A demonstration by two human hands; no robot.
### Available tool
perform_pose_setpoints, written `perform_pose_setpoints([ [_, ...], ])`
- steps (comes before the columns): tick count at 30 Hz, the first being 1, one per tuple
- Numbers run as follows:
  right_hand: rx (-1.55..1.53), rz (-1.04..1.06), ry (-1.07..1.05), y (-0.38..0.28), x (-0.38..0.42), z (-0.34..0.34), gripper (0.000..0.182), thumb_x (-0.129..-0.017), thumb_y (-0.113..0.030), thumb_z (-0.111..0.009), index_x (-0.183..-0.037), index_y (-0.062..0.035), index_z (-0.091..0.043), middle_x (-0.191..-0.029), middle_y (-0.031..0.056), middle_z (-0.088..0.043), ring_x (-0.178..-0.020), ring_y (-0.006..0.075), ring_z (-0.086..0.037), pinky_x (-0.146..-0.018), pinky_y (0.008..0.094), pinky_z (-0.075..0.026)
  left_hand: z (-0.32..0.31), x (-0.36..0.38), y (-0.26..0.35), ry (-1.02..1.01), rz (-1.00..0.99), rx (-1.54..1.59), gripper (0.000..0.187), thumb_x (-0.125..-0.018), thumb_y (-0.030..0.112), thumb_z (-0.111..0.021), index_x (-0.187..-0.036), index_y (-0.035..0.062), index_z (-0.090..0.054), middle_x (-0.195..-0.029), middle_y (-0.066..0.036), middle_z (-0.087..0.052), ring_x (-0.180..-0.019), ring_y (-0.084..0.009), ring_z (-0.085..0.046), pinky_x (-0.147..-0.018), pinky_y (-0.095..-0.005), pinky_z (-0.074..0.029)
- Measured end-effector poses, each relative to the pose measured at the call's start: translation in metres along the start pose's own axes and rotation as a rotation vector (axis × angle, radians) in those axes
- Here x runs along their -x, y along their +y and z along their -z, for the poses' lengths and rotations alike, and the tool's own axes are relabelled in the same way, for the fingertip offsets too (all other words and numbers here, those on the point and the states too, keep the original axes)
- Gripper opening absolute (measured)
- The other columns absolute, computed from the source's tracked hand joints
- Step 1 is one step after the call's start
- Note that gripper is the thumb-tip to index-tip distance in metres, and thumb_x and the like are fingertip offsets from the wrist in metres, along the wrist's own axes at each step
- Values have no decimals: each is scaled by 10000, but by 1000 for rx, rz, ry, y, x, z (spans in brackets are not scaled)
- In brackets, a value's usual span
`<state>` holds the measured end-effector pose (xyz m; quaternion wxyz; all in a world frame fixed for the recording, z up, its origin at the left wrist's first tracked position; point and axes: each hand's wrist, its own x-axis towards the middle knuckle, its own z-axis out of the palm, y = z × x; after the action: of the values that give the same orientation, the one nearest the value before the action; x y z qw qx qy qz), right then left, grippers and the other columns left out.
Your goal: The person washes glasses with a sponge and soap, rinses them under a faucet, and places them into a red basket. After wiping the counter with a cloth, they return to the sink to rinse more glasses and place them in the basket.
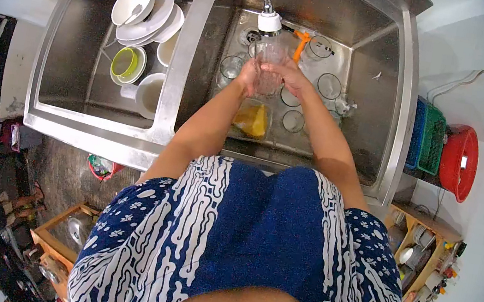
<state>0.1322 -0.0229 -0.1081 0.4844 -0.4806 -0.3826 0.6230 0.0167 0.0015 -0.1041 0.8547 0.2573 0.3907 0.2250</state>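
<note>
My left hand (pixel 247 78) and my right hand (pixel 294 78) are both closed around a clear drinking glass (pixel 266 79) in the right basin. Directly above it hangs the white faucet head (pixel 269 22); water seems to run down over the glass. Below my hands, a yellow sponge (pixel 252 121) sits in a clear shallow container. Several glasses stand on the basin floor around my hands, among them one glass (pixel 329 86) to the right of my right wrist and another glass (pixel 230 66) left of my left hand. An orange-handled tool (pixel 301 44) lies beyond my right hand.
White plates (pixel 157 15), a green bowl (pixel 124 61) and a white mug (pixel 148 94) are in the left basin. A metal divider (pixel 190 46) separates the basins. Right of the sink hang a green basket (pixel 432 138) and a red basin (pixel 459 163).
</note>
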Motion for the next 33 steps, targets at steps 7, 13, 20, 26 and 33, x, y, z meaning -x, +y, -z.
perform_pose_setpoints([
  [7,538,72,539,10,-9,-8,594,-707,-356,-557,-1162,-63,-312,-1043,113,-481,-983,203,-439,-840,317,-323,-4,-15,-15,27,-296,7,834,-665,696,-236,-1209,65,-266,-1198,-114,-344,-1110,-280,-303,-901,-450,-229],
  [13,141,120,206,11,2,-16,664,-749,-363,-496,-1242,-67,-163,-1147,87,-373,-918,189,-469,-816,295,-353,0,-11,-2,112,-99,295,814,-696,672,-183,-1200,41,-289,-1187,-135,-356,-1119,-285,-301,-921,-400,-228],
  [20,-43,-255,19,4,44,-7,733,-682,-102,-613,-1251,-149,-152,-1119,101,-380,-879,185,-488,-655,294,-453,15,-29,-8,-26,-127,287,607,-759,489,-159,-1072,23,-391,-997,-155,-488,-974,-314,-436,-836,-470,-327],
  [26,-291,-267,-38,5,53,18,621,-730,-99,-560,-1232,-175,-203,-983,56,-492,-760,173,-526,-663,298,-441,9,-13,7,-151,-75,659,513,-784,353,-267,-1079,-55,-364,-1071,-160,-448,-1015,-307,-408,-874,-437,-306],
  [33,-215,-175,164,-10,48,65,430,-786,-242,-484,-1162,-164,-290,-1023,40,-485,-777,197,-528,-629,264,-413,48,-63,-23,-318,-134,134,403,-739,150,-488,-1059,-73,-389,-1084,-176,-430,-1021,-262,-406,-844,-346,-367],
])
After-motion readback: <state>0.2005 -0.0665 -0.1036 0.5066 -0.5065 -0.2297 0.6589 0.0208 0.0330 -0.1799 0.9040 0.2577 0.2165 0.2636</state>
